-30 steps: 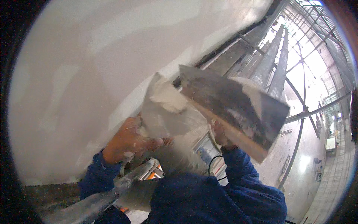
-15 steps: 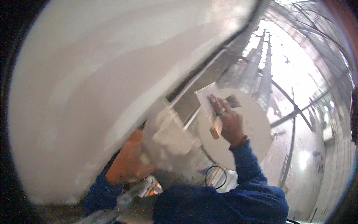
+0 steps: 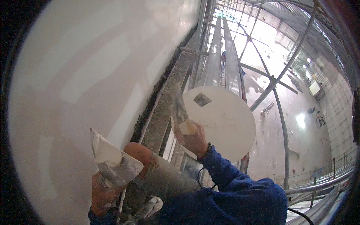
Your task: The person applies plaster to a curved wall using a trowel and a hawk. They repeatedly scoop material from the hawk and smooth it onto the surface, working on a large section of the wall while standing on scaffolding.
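Note:
My left hand (image 3: 101, 193), low on the left, grips a plaster-smeared flat metal tool (image 3: 123, 172) like a hawk or wide trowel. A pale heap of wet plaster (image 3: 107, 150) lies on its plate, which is tilted in front of the wall. My right hand (image 3: 193, 140) is closed round the light handle of a plastering trowel (image 3: 180, 110). Its blade points away from me, seen nearly edge-on and somewhat blurred. Beneath that hand is a large round off-white disc (image 3: 228, 123) with a dark diamond-shaped patch.
A tall wall (image 3: 75, 82) with pale, streaky plaster fills the left side. A rough ledge (image 3: 167, 99) runs along it, with a dark gap between. Metal planks (image 3: 232, 60) and scaffold poles (image 3: 275, 82) stand beyond, above a lower floor (image 3: 268, 150). My knee (image 3: 139, 155) is beside the ledge.
My left hand and the plaster-loaded tool have moved left and down, toward the wall. My right hand with the trowel has shifted left and lower over the disc. The view has turned.

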The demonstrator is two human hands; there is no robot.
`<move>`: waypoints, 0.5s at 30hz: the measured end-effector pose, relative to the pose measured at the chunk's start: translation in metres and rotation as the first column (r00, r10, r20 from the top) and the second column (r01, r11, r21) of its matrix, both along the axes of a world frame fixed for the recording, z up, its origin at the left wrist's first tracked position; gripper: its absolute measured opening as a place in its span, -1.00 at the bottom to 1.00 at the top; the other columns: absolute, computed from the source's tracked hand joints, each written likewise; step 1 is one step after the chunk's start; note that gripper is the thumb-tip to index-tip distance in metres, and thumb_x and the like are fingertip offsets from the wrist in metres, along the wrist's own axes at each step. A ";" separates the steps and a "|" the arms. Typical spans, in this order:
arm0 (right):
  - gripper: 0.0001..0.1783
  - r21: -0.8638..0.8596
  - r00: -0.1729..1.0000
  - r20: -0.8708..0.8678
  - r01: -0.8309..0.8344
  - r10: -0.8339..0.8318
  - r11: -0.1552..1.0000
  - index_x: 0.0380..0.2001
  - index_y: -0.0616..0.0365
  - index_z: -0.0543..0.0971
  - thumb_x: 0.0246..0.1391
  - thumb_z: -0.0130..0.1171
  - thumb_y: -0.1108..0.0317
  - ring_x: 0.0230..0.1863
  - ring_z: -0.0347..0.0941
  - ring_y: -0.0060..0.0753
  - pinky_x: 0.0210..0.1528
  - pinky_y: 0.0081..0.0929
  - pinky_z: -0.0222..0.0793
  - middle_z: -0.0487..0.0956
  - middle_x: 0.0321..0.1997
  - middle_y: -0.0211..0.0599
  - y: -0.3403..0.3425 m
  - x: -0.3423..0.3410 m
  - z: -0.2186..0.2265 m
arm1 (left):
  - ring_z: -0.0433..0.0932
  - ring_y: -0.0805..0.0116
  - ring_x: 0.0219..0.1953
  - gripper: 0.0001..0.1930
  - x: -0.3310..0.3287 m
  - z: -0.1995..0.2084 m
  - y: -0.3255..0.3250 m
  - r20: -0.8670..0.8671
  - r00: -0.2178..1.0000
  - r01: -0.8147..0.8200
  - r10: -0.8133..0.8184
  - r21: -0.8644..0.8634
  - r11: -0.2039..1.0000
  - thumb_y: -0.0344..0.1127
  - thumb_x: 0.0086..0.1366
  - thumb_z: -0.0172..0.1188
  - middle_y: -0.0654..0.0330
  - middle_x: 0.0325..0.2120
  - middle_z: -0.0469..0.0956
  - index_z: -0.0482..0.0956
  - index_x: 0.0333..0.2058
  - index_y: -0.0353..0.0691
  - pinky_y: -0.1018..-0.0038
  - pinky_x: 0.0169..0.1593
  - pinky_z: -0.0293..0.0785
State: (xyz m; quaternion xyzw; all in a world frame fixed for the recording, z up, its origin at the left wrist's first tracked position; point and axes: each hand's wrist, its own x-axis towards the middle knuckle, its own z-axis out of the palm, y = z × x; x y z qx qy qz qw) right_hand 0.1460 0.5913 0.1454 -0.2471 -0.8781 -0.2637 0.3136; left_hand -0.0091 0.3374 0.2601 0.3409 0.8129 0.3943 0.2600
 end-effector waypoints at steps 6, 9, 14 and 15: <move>-0.55 0.927 0.443 -0.139 -0.257 -0.886 -0.275 -0.04 0.26 0.26 0.02 -0.05 0.25 -0.03 0.25 -0.28 -0.08 -0.43 0.22 0.28 -0.02 -0.13 -0.005 -0.001 -0.048 | 0.28 0.50 -0.82 -0.56 -0.013 -0.042 -0.012 -0.012 0.998 -0.058 0.058 -0.039 0.998 -0.33 -0.17 0.28 0.18 -0.62 0.42 0.30 -0.28 -0.23 0.58 -0.80 0.18; -0.47 0.517 0.277 -0.670 -0.490 -0.688 -0.701 0.06 0.24 0.18 0.06 -0.14 0.18 0.20 -0.01 -0.27 0.21 -0.34 -0.13 0.07 0.19 -0.13 0.005 -0.029 -0.053 | 0.27 0.49 -0.83 -0.46 -0.044 -0.084 -0.035 -0.188 0.982 -0.012 0.004 -0.037 0.999 -0.37 -0.16 0.29 0.16 -0.55 0.44 0.24 -0.17 -0.17 0.59 -0.81 0.17; -0.45 -0.427 0.417 -0.891 -0.904 0.177 -0.016 0.10 0.12 0.14 -0.01 -0.07 0.34 0.23 -0.06 -0.20 0.18 -0.30 -0.04 0.04 0.21 -0.12 -0.001 -0.102 -0.015 | 0.28 0.46 -0.81 -0.43 -0.009 -0.051 -0.018 0.061 0.857 -0.511 0.511 -0.019 0.859 -0.35 -0.08 0.23 0.16 -0.50 0.47 0.18 -0.07 -0.11 0.60 -0.79 0.20; -0.43 -0.461 0.446 -0.881 -0.884 0.160 -0.076 0.11 0.09 0.12 -0.03 -0.06 0.37 0.22 -0.04 -0.16 0.17 -0.29 -0.02 0.05 0.20 -0.08 -0.001 -0.104 -0.012 | 0.29 0.45 -0.80 -0.45 -0.013 -0.060 -0.023 -0.153 0.868 -0.463 0.473 0.100 0.881 -0.32 -0.04 0.20 0.17 -0.50 0.47 0.17 -0.06 -0.10 0.61 -0.79 0.21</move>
